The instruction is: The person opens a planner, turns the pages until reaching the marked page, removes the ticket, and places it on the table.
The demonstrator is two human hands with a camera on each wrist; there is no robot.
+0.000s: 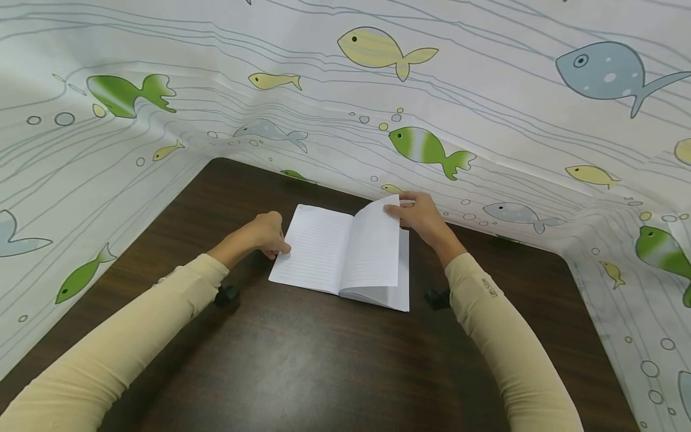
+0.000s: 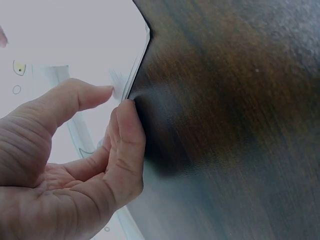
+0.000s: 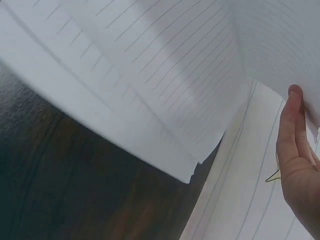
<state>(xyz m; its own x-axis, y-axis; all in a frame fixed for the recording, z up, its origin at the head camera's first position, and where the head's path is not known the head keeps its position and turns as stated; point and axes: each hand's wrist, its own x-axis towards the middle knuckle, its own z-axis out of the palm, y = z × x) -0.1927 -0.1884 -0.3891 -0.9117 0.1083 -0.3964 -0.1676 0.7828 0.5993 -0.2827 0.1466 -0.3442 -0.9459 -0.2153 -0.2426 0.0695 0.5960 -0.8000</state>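
Note:
An open notebook [image 1: 315, 249] with lined white pages lies on the dark table. My left hand [image 1: 268, 233] holds its left edge, thumb on top of the page and curled fingers at the edge, as the left wrist view also shows with the hand [image 2: 95, 150] there. Near the far right corner, my right hand [image 1: 423, 216] pinches a raised page [image 1: 372, 252] between thumb and fingers. That page curves up off the right side, with more pages beneath it. In the right wrist view, the fingers of the right hand [image 3: 300, 145] are behind the lifted sheet, and the thumb is hidden.
The dark brown wooden table [image 1: 291, 360] extends around the notebook. A white sheet with printed fish [image 1: 421, 144] stands as a wall along the far side and both sides, close behind the right hand. Small black devices [image 1: 227, 295] sit under both wrists.

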